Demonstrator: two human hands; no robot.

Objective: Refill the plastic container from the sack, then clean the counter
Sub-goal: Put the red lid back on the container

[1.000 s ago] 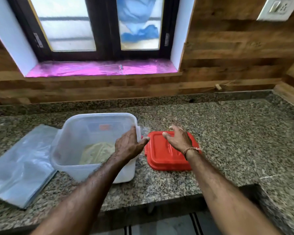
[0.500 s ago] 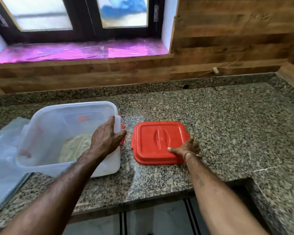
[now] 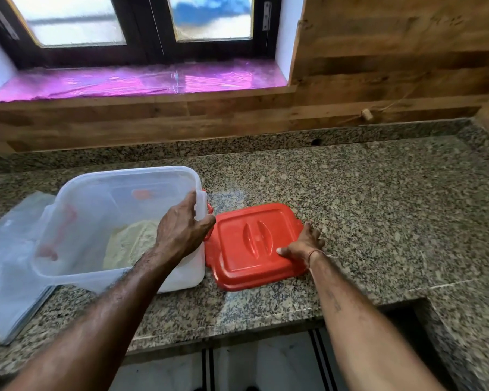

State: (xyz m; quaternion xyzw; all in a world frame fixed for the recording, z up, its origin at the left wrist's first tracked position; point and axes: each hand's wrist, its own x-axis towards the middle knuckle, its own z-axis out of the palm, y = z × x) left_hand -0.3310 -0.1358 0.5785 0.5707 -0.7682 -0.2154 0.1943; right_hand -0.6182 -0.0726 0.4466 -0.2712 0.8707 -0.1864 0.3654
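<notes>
A translucent plastic container (image 3: pixel 96 198) stands open on the granite counter (image 3: pixel 350 210), with a mound of pale flour (image 3: pixel 133 244) inside. My left hand (image 3: pixel 181 227) grips its right rim. Right beside it lies the red lid (image 3: pixel 251 244), its near right side tilted up off the counter. My right hand (image 3: pixel 302 245) holds the lid's right edge, thumb on top and fingers along the side. A flat clear plastic sack (image 3: pixel 9 277) lies left of the container.
The wood-panelled wall (image 3: pixel 378 80) and a window sill covered in pink film (image 3: pixel 141 83) run behind the counter. The counter's front edge (image 3: pixel 237 331) is near my arms, with a cut-out corner (image 3: pixel 412 309) at the right. Tiled floor shows below.
My right hand slid from the lid's top to its right edge and took hold, lifting that side. The lid now touches the container. My left hand stays on the rim.
</notes>
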